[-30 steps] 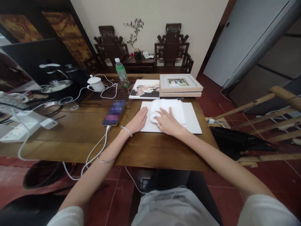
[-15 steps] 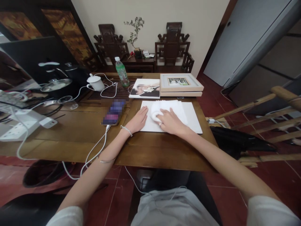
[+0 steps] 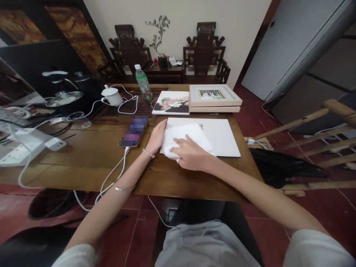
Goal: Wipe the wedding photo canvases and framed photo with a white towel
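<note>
A flat white board (image 3: pixel 219 133) lies on the wooden table (image 3: pixel 91 155) in front of me. A folded white cloth (image 3: pixel 185 137) rests on the board's near left corner. My right hand (image 3: pixel 189 155) lies on the cloth's near edge with its fingers curled around it. My left hand (image 3: pixel 157 137) sits against the left edge of the board and cloth, fingers together and extended. A phone (image 3: pixel 134 131) with a white cable lies just left of my left hand.
Behind the board lie a photo print (image 3: pixel 171 102) and stacked picture frames (image 3: pixel 214 97). A green bottle (image 3: pixel 141 82), a white lidded cup (image 3: pixel 111 96), pots and power strips (image 3: pixel 22 148) fill the table's left side. Bamboo chair frames (image 3: pixel 319 126) stand at the right.
My right hand has drawn the cloth from the middle of the board toward its near left corner. My left hand shifted slightly left and closer to the phone.
</note>
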Tool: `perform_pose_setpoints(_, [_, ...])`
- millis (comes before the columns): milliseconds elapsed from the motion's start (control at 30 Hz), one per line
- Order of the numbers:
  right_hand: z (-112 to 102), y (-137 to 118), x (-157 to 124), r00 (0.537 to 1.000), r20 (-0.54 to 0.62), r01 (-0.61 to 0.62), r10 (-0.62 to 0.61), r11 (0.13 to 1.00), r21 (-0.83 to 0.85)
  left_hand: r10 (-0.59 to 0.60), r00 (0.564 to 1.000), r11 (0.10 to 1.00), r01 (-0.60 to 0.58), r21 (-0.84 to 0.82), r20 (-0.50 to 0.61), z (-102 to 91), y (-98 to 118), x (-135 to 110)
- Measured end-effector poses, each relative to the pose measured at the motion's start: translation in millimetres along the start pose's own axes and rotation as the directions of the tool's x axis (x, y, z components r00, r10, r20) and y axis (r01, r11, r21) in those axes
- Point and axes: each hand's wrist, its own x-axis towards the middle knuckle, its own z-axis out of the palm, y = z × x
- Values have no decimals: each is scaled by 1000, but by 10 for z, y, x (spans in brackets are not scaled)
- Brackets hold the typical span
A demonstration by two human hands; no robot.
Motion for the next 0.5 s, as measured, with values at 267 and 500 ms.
perform_pose_setpoints(267, [-306,204,-158,980,47,-190,194,979,-78,232,939,877,-315,363,255,37,48,-104])
perform_pose_setpoints(500, [-271,681,390,897,-74,-439,436,897,-37,248,884,789,-421,447,395,34,-59,-93])
